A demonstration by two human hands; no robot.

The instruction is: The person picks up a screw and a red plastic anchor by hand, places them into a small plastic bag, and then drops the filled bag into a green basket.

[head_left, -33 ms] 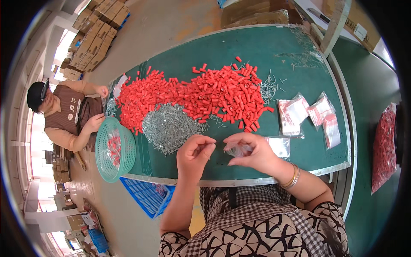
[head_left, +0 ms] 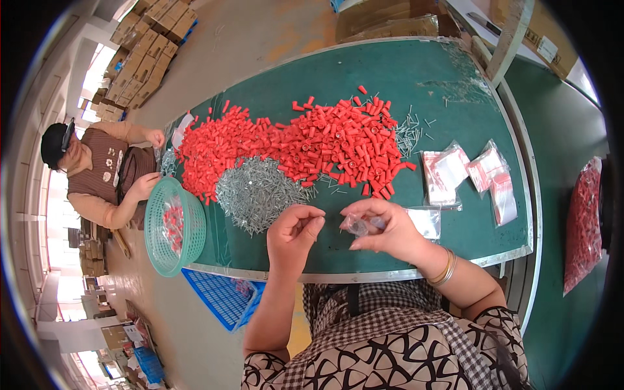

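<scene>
At the near edge of the green table, my right hand is closed round a crumpled clear plastic bag. Across a small gap, my left hand has its thumb and fingers pressed together; what they hold, if anything, is hidden. Just beyond my left hand lies a heap of grey metal screws. Behind it spreads a big pile of red wire connectors. A flat clear bag rests beside my right hand.
Stacks of small clear bags lie at the right. More loose screws are by the red pile. A green basket with red pieces stands at the left edge, near a seated person. A blue crate sits below.
The plastic bag in my right hand has shifted slightly and bunched differently. My right fingers have moved a little. Otherwise things look the same.
</scene>
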